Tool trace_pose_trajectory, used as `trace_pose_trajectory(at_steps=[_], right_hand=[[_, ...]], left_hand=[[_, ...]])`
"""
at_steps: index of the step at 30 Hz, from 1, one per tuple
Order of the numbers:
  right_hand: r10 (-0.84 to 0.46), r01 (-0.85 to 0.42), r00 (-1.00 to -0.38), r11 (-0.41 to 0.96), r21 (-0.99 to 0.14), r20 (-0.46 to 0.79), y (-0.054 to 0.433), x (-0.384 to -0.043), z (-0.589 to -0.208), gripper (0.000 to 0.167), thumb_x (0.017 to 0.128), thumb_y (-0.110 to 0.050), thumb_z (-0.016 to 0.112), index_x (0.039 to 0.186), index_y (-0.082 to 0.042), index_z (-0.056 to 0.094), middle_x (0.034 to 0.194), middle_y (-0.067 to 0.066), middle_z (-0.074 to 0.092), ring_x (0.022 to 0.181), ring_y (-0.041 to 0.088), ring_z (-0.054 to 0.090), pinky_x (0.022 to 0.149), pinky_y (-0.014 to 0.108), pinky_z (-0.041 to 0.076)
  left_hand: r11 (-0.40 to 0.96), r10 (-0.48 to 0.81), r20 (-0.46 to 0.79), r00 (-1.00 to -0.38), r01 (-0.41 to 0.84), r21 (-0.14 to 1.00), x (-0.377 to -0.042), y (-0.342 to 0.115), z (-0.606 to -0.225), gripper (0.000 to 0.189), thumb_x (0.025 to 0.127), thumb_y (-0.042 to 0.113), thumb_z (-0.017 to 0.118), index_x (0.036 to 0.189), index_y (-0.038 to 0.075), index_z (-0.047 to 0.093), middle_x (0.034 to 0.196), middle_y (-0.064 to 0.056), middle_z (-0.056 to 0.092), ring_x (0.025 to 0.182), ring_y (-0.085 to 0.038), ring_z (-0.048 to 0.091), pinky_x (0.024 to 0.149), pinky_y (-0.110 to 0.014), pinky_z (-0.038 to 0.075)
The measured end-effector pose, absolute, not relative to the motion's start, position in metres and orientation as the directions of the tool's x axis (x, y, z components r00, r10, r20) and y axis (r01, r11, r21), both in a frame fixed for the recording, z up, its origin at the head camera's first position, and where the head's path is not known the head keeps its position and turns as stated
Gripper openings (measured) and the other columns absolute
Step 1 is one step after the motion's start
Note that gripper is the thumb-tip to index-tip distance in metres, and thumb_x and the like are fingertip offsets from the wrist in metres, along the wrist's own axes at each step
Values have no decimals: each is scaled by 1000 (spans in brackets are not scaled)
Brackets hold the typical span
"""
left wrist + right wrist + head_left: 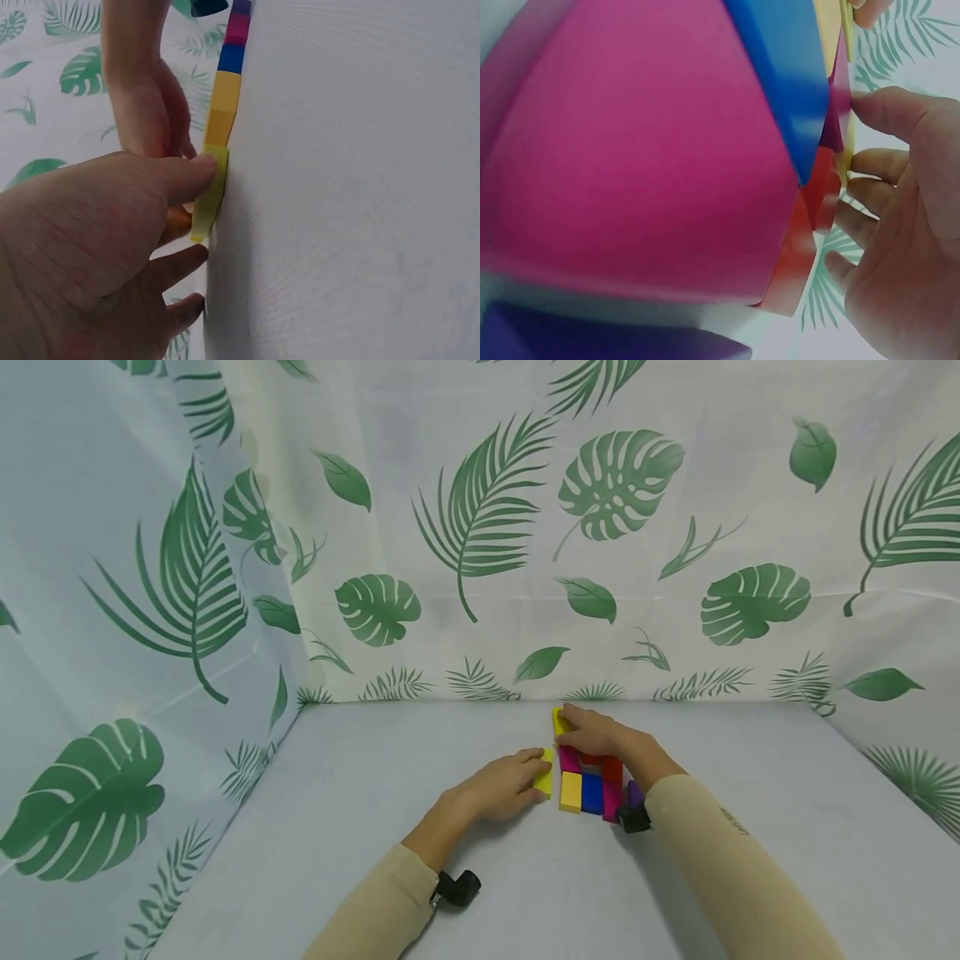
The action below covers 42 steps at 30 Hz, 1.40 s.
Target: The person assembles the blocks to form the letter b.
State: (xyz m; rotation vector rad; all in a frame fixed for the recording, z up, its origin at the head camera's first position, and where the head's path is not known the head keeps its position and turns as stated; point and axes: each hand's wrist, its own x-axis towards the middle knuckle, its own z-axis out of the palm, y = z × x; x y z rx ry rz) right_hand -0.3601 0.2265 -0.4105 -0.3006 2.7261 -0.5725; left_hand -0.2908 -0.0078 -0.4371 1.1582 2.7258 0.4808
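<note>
My left hand (pixel 501 787) pinches a lime-yellow block (pixel 546 779), thumb on the near side and fingers at the far side. In the left wrist view the thumb lies along this yellow block (pixel 212 187), close beside an orange-yellow block (pixel 223 105). Over the far end of a group of blocks, my right hand (pixel 596 732) holds another yellow block (pixel 557 722) between thumb and fingers. A magenta block (pixel 570 760) adjoins it on the near side. In the right wrist view the thumb tip meets the magenta block's edge and the fingertips reach the yellow one.
Nearer me sit a blue block (pixel 592 794) and a second magenta block (pixel 612 802), with red blocks (pixel 612 768) behind, partly under my right hand. A purple block (pixel 635 793) lies right of them, partly hidden by the wrist camera (pixel 633 817). A leaf-printed curtain (pixel 495 568) borders the white table (pixel 360 793).
</note>
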Motion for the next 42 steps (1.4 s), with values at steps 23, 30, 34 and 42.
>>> trace_pose_trajectory(at_steps=[23, 30, 34, 42], right_hand=[[-351, -272, -910, 907, -320, -221, 206, -370, -418, 73, 104, -48, 57, 161, -5, 37, 170, 21, 28, 155, 46, 29, 123, 73, 16], [-387, -322, -899, 902, -289, -206, 197, -361, -412, 78, 98, -46, 68, 160, -8, 41, 168, 19, 33, 155, 43, 30, 124, 73, 8], [-412, -355, -897, 888, -291, -161, 190, -358, -413, 76, 94, -44, 74, 155, -6, 48, 163, 18, 43, 153, 39, 35, 123, 74, 8], [-407, -351, -905, 878, -325, -122, 179, -349, -417, 73, 92, -42, 78, 150, -5, 53, 154, 14, 55, 149, 35, 43, 125, 71, 6]], left_hand=[[658, 711, -55, -701, 636, 403, -298, -26, -434, 52, 106, 38, 60, 151, 14, 53, 171, -8, 31, 157, -19, 32, 128, -36, 30], [704, 662, -95, -744, 573, 419, -299, -47, -435, 53, 103, 43, 63, 150, 20, 55, 172, -3, 30, 157, -18, 33, 127, -38, 31], [719, 647, -100, -756, 562, 409, -295, -62, -433, 52, 100, 48, 67, 144, 22, 58, 169, 0, 35, 154, -18, 38, 125, -39, 36], [670, 678, -60, -732, 582, 461, -287, -86, -435, 48, 93, 43, 78, 133, 23, 60, 169, -4, 35, 154, -21, 38, 125, -41, 35]])
